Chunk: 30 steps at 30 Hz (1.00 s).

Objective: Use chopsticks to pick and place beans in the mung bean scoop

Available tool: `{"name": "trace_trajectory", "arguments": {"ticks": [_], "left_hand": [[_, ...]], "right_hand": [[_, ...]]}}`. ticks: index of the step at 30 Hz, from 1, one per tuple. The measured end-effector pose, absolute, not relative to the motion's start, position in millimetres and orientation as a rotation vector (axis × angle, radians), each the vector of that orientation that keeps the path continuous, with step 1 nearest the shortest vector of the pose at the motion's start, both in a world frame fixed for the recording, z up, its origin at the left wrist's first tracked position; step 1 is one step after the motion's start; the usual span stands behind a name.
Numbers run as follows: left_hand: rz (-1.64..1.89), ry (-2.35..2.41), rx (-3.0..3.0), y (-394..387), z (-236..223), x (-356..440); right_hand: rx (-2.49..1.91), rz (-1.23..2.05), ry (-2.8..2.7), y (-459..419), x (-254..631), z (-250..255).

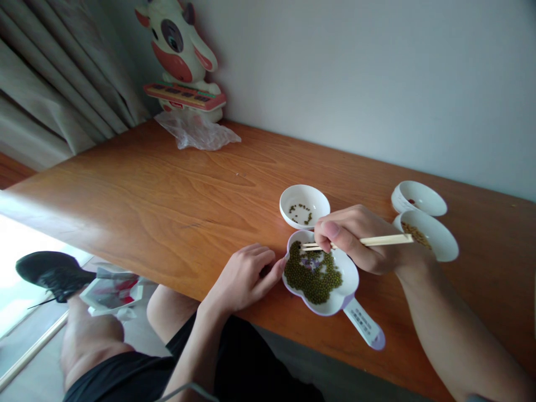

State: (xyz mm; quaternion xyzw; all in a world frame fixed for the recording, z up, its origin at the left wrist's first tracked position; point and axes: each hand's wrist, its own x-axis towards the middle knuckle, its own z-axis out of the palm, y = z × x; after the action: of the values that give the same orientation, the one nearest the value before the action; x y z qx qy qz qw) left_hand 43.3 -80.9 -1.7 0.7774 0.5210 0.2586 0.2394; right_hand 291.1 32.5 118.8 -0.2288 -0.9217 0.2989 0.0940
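My right hand (355, 237) is closed around a pair of pale wooden chopsticks (387, 240). Their tips reach in among green mung beans (314, 282) at the upper left of a white, purple-rimmed, flower-shaped dish (348, 273) with a handle. Beans cover much of the dish's left and lower part, and a purple print shows between them. My left hand (247, 276) rests on the table at the dish's left side, its fingers loosely bent and its thumb stretched out against the rim. Just behind the dish stands a white bowl (305, 192) with several mung beans scattered on its bottom.
At the right, a white bowl (444, 243) holds tan grains, beside another white bowl (431, 196) with something small and reddish inside. A cow-shaped toy keyboard (184, 95) and a clear plastic bag (201, 131) sit at the back left of the wooden table (167, 195).
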Motion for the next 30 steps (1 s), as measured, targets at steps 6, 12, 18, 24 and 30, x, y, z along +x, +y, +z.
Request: {"name": "trace_trajectory", "arguments": {"ticks": [6,12,18,24,30], "left_hand": [[0.709,1.43,2.127,-81.0,-1.7,43.3],[0.712,1.424,2.128,-81.0,-1.0,43.6],[0.713,1.424,2.128,-81.2,-1.1,43.6],[0.699,1.426,2.122,-81.2,-1.5,43.5],[0.699,1.421,2.129,-81.8,0.4,43.3]], "right_hand": [[-0.674,0.87,-2.732,31.6,290.1,117.1],[-0.637,0.873,-2.709,32.5,290.1,115.4],[-0.624,0.861,-2.688,32.8,290.6,114.7],[-0.669,0.907,-2.576,33.7,311.9,135.5],[-0.988,0.639,-2.369,31.7,372.1,171.7]]}}
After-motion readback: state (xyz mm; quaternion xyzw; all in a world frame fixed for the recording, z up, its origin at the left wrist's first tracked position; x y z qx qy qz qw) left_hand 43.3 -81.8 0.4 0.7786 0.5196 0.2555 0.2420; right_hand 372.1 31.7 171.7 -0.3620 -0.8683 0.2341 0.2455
